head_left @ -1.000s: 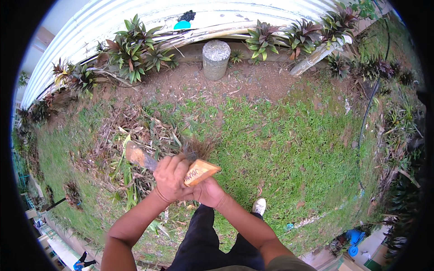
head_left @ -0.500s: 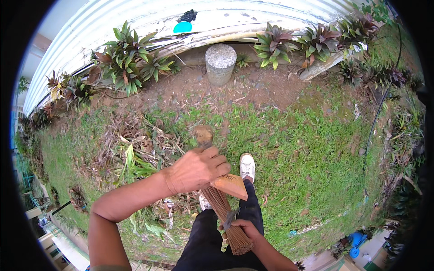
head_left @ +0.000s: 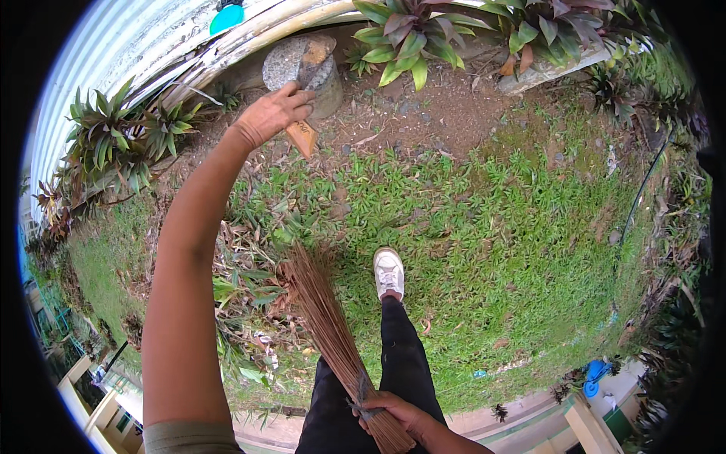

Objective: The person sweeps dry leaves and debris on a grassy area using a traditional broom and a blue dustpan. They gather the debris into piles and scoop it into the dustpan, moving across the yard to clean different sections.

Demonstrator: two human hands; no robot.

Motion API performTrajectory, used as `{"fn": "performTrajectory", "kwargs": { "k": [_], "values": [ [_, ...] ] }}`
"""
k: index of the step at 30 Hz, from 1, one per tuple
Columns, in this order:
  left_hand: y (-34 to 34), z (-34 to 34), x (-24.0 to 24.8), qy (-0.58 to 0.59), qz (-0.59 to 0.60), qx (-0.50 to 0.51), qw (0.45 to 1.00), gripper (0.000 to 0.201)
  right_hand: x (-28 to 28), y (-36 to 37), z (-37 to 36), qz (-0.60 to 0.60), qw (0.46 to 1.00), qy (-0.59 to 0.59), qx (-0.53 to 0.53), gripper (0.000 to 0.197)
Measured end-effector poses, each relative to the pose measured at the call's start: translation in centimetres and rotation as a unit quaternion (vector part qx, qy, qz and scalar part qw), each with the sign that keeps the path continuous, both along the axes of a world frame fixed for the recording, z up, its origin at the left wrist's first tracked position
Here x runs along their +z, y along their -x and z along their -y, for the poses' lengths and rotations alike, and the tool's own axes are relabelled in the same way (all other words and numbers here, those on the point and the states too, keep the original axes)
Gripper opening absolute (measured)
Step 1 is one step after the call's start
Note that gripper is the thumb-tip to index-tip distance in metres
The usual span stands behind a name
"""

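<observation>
In the upper left of the frame, the left hand (head_left: 274, 115) has its grip closed around one wooden-handled blade (head_left: 302, 138), fingers wrapped at the handle, its pale end jutting out below. The blade's flat lies across the top of one round concrete post (head_left: 284, 64); whether they touch cannot be told. The arm is stretched nearly straight, seemingly because the post stands well away from the body. At the lower centre, the right hand (head_left: 397, 415) has its grip closed around one stick broom (head_left: 327, 314), close by its dark tie (head_left: 366, 396), probably because the sticks are bundled tightest there; that hold leaves the loose ends free, fanning toward the centre left beside the dry leaf litter (head_left: 257, 246). Two hands thus carry two tools, one each. Two dark trouser legs (head_left: 404, 344) show, but only one white shoe (head_left: 389, 271), set on the grass (head_left: 491, 265). One turquoise rounded piece (head_left: 226, 20) sits at the upper left; the leafy plants (head_left: 412, 38) along the top overlap too much to count.
</observation>
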State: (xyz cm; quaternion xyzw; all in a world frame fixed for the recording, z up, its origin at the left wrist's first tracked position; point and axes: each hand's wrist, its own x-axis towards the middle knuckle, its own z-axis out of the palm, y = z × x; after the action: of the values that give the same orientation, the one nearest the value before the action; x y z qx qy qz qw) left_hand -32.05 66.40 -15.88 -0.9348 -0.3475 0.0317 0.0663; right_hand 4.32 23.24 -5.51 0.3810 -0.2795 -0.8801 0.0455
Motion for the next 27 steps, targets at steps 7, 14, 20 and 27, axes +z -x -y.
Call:
{"fn": "performTrajectory", "kwargs": {
  "k": [7,14,20,27],
  "values": [
    [2.4,-1.6,-5.0,0.077,-0.148,0.172,0.971,0.057,0.8,-0.5,-3.8,-0.034,0.991,-0.107,0.069,0.049],
    [1.3,4.2,-1.7,0.074,0.037,0.275,0.958,0.082,5.4,-9.9,-9.5,0.004,0.823,-0.407,0.395,0.072],
    [8.5,28.7,-4.5,0.264,0.021,0.422,0.867,0.059,12.4,-13.8,-15.9,0.199,0.559,-0.514,0.619,0.082],
    [2.6,58.6,-2.9,0.536,-0.012,0.633,0.559,0.037,-7.7,-5.1,-23.5,0.451,0.634,-0.55,0.304,0.089]
  ]
}}
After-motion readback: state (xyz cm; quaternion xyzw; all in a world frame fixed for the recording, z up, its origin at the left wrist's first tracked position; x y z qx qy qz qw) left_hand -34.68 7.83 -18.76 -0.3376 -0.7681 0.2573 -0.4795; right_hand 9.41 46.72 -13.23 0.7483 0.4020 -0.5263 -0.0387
